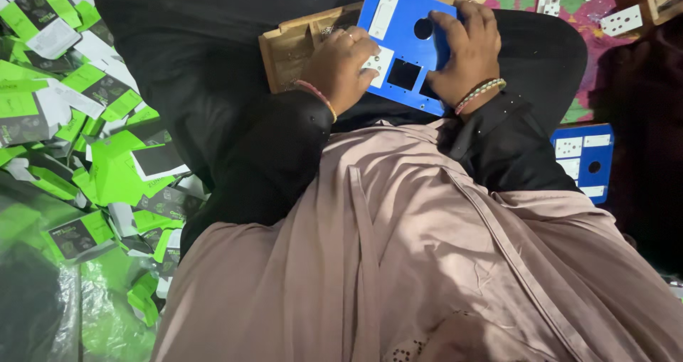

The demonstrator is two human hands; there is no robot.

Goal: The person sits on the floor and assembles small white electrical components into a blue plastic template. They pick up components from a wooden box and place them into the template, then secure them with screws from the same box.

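Resting on the person's lap over a wooden box, a blue panel lies tilted, its far corner toward the upper right. The panel is a flat rectangular plate with a round hole, two square cut-outs showing dark, and two white inserts, one oblong near its upper left and one square under the left hand. The left hand is closed over the panel's left edge, fingers pressing on the white square switch piece. The right hand grips the panel's right edge, fingers curled over its face. Beaded bracelets sit on both wrists.

To the left, a heap of green and white cartons covers the floor, most opened and flattened, some with dark grey panels. At right, a second blue panel with white inserts lies beside the leg. Loose white socket pieces lie on patterned cloth at upper right.
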